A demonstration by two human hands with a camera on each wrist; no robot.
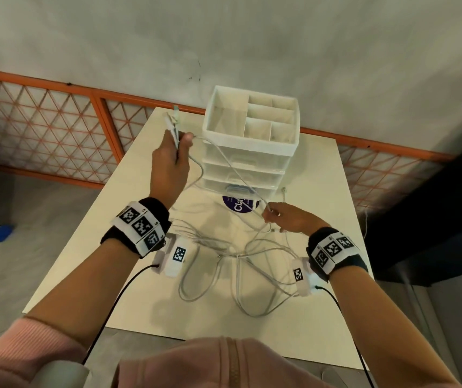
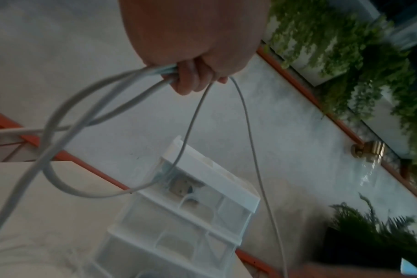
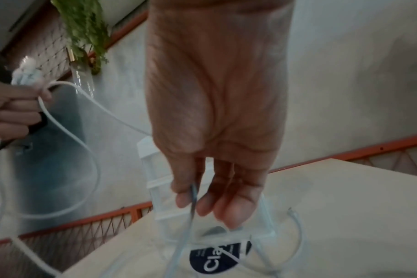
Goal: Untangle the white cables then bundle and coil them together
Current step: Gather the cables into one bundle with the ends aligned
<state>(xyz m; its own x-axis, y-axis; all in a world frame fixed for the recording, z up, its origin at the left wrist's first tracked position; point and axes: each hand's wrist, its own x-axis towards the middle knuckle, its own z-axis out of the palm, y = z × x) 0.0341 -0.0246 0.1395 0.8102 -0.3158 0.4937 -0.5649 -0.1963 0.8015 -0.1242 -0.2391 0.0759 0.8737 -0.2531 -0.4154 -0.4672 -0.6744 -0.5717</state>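
Note:
Several white cables (image 1: pixel 232 256) lie tangled in loops on the cream table (image 1: pixel 322 317). My left hand (image 1: pixel 172 161) is raised over the table's far left and grips a bunch of cable ends (image 1: pixel 174 121), whose plugs stick up above the fist; the left wrist view shows strands (image 2: pixel 67 120) hanging from the curled fingers (image 2: pixel 193 79). One thin cable (image 1: pixel 232 169) runs from that fist down to my right hand (image 1: pixel 283 217), which pinches it between thumb and fingers (image 3: pixel 191 195) low over the table.
A white plastic drawer organiser (image 1: pixel 252 141) with open top compartments stands at the table's far middle, just behind the stretched cable. A round dark-blue labelled lid (image 1: pixel 239 205) lies in front of it. An orange lattice railing (image 1: pixel 56 127) runs behind the table.

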